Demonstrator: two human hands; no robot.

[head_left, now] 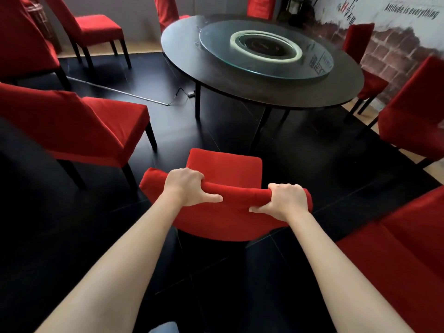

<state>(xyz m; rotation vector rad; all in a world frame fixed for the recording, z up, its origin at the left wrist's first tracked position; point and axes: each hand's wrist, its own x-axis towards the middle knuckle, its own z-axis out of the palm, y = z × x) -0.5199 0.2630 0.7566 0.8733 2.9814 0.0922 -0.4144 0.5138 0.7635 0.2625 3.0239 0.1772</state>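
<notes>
While left hand (186,186) and right hand (286,200) clamp fingers on its crosswise backrest (236,195), red chair (224,164) faces table (182,44)

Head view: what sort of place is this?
Probably a restaurant's private dining room: a large round table with a glass turntable, matching red chairs around it, and a brick-print wall with a slogan. The left hand and right hand grip the back of one chair.
</notes>
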